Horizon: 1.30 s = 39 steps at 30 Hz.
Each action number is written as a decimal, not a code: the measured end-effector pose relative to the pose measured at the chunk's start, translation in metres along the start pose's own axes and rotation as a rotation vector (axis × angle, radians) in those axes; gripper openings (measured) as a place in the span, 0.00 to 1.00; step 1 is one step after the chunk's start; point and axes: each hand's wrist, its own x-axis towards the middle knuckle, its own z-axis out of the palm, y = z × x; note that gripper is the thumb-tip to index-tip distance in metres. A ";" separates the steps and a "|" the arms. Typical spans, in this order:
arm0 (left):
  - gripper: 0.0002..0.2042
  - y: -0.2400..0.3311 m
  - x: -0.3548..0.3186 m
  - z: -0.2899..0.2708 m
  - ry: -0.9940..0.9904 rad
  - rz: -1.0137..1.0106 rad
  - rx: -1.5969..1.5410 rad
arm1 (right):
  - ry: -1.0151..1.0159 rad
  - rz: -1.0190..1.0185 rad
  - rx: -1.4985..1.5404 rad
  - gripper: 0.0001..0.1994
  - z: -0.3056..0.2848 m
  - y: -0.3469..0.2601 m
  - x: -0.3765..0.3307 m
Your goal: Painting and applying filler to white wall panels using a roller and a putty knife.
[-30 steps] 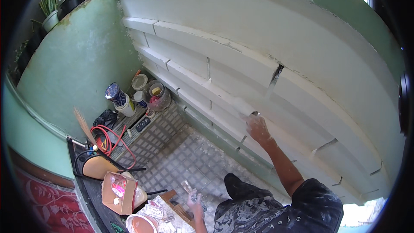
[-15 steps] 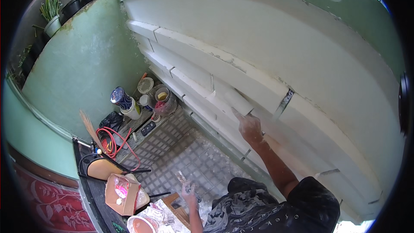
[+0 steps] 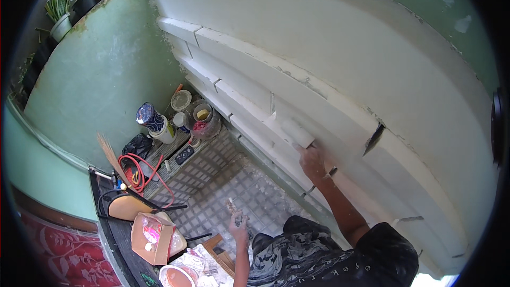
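My right hand [image 3: 313, 163] is closed round one end of a wide, pale scraper [image 3: 297, 132], which lies along the recessed face of the white panelled wall [image 3: 249, 95]. Its colour blends into the wall, so its edges are hard to make out. Lower down, my left hand [image 3: 239, 224], dusted white, grips a narrow, white-smeared tool [image 3: 230, 205] that points up over the tiled floor. The kind of that tool is too small to tell. Raised white ledges run along the wall, with dark gaps [image 3: 375, 139] in places.
A bench along the left carries tubs and cans [image 3: 199, 122], a red hose [image 3: 139, 172] and a power strip [image 3: 184, 154]. Close to my left arm are a cardboard box [image 3: 151, 252], a bowl of pinkish paste [image 3: 177, 276] and a wooden frame [image 3: 219, 251]. Potted plants [image 3: 58, 16] line the green wall's top.
My right hand and the scraper have shifted slightly right and down along the wall. My left hand with its tool has moved a little right and up. The view has shifted slightly.
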 end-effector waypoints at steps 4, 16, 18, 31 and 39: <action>0.11 0.020 -0.008 -0.023 -0.050 -0.010 -0.066 | -0.085 0.037 -0.033 0.24 -0.009 -0.024 -0.003; 0.10 0.044 -0.005 -0.079 -0.082 -0.032 -0.109 | 0.139 -0.085 -0.136 0.23 0.019 0.008 -0.005; 0.10 0.041 -0.006 -0.085 -0.133 -0.014 -0.088 | 0.061 -0.023 -0.101 0.23 -0.004 -0.011 0.019; 0.11 0.016 0.006 -0.101 -0.310 -0.007 -0.094 | 0.299 0.002 -0.257 0.21 -0.039 -0.034 0.044; 0.10 0.022 0.012 -0.093 -0.301 -0.032 -0.054 | -0.107 0.032 -0.076 0.18 -0.033 0.015 -0.006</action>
